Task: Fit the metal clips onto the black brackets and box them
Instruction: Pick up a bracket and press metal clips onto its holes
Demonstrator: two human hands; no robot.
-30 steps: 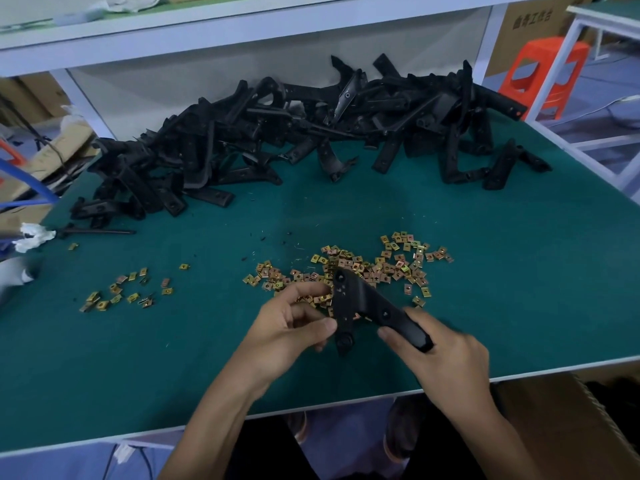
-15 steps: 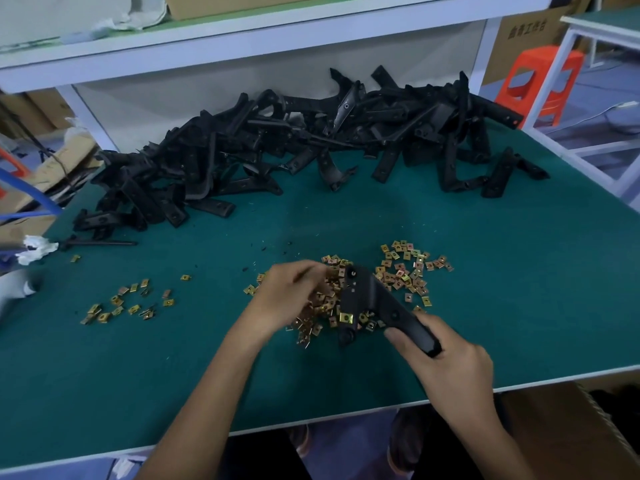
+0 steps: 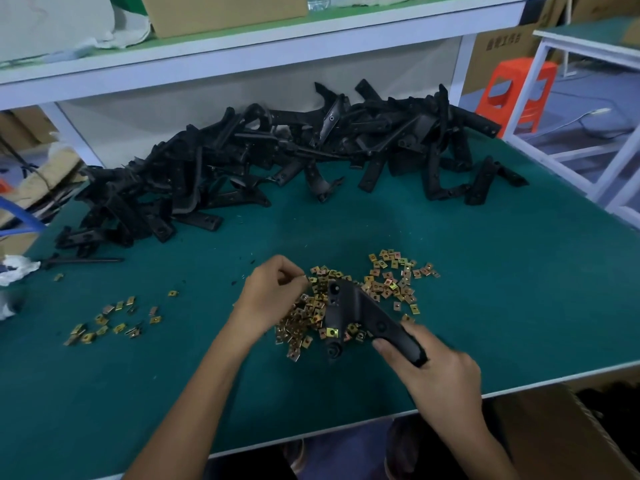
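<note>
R grip (image 3: 436, 368) is wrapped round the tail end of one black bracket (image 3: 356, 306), holding it low over the metal clips (image 3: 391, 282) mid-counter (image 3: 519, 289). L grip (image 3: 273, 292) has its fingertips (image 3: 298, 277) bunched at the pile's edge; can't tell if a clip's pinched yet. One gold clip (image 3: 331, 331) looks seated on the bracket's near arm. To do this step well, I reckon: pick a single clip, open side fwd, steady the bracket w/ the R, and slide the clip on square till the holes line up. Spare brackets (image 3: 277, 161) are heaped at the back. A carton (image 3: 554, 431) sits below the near edge, prob for boxing. Writing: printed chars on a cardboard box (image 3: 504, 41) far right, too blurred to read.
</note>
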